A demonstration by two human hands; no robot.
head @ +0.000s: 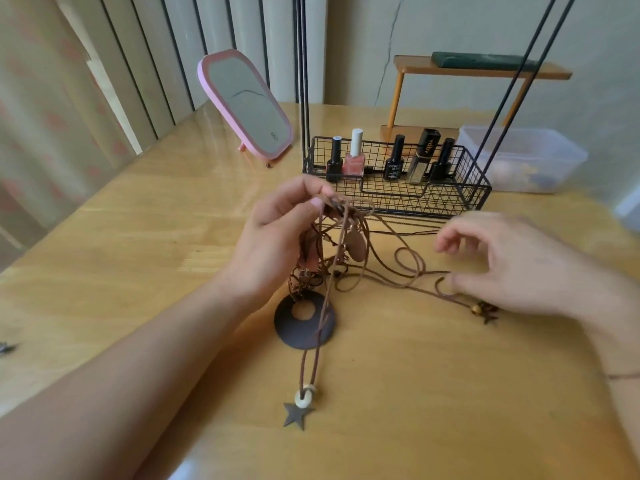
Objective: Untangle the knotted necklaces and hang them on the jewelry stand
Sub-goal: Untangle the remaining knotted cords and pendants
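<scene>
Pinching the tangled cords point(341, 237) in my left hand point(277, 230), my right hand point(512, 265) grips a strand; the wire basket point(474, 188) of bottles point(394, 161) crowds behind, mirror point(247, 103) beyond.

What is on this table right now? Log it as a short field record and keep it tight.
left hand: pinches the knotted cords, lifted above the table
right hand: fingers loosely curled, thumb on a loose cord end
ring pendant: flat on the table
star pendant: nearest the camera
wire basket: holds nail polish bottles
mirror: pink, back left
</scene>
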